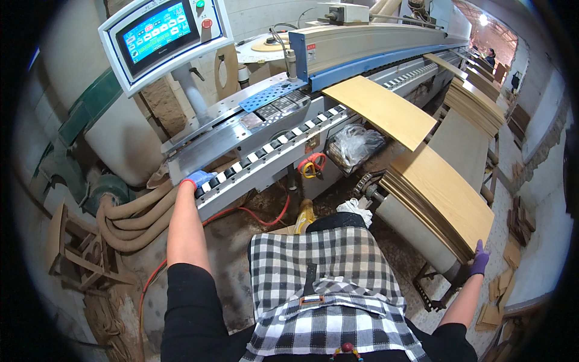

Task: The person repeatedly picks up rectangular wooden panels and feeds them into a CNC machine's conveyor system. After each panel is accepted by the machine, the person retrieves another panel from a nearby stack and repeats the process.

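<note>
My left hand (199, 178), in a blue glove with a red cuff, rests on the near end of the machine's black-and-white roller track (270, 148); nothing shows in it. At the right, my right hand (480, 260), in a purple glove, is at the near corner of a stack of wood-grain panels (445, 194); whether its fingers grip the top panel or only touch the stack's edge I cannot tell. Another wood-grain panel (380, 108) lies partly on the roller track beside the blue pressure beam (384, 65) of the edge banding machine, its near end overhanging towards the stack.
A control screen (156, 34) stands at upper left. Beige hoses (144, 221) and a wooden stool (81, 249) are at lower left. A red air hose (267, 221) crosses the floor. A crate with a plastic bag (355, 145) sits under the track. More panels (475, 106) and a person (490, 57) are farther back.
</note>
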A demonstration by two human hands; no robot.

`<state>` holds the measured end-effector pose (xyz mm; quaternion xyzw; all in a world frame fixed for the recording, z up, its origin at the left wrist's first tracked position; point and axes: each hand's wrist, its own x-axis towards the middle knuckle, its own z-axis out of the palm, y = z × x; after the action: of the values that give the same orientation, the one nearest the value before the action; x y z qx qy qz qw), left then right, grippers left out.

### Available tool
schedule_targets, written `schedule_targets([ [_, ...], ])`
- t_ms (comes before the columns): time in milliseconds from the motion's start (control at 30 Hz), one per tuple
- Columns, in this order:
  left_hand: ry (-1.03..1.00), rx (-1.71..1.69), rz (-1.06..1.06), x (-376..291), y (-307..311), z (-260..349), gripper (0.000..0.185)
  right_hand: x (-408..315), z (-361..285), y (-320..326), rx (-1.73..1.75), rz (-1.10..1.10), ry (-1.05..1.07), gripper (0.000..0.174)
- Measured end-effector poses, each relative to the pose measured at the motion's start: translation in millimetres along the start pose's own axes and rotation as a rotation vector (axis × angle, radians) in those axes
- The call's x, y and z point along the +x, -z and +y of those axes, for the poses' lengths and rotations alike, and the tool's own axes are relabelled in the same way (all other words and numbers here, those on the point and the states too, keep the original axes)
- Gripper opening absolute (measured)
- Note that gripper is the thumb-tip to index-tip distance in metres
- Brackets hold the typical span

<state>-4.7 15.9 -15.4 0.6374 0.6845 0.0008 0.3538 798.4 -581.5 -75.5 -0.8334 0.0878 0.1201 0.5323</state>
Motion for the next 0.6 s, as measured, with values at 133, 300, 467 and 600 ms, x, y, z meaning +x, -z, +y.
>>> schedule_targets([
  [133,-0.039,0.008,0.028,1.9,-5.3,10.0,0.048,-18.7,51.7,16.1,0.271,-0.131,0.284,0.071],
  [300,-0.050,-0.033,0.014,2.5,-4.3,2.4,0.051,-131.4,81.5,-3.7,0.721,-0.415,0.185,0.039],
  [467,0.004,-0.016,0.016,-5.6,-3.8,14.2,0.048,-208.7,50.0,-34.4,0.888,-0.639,-0.177,0.039],
  [600,-0.011,0.015,0.030,-4.9,-4.0,14.3,0.049,-235.9,28.9,-42.9,0.940,-0.671,-0.067,0.047],
])
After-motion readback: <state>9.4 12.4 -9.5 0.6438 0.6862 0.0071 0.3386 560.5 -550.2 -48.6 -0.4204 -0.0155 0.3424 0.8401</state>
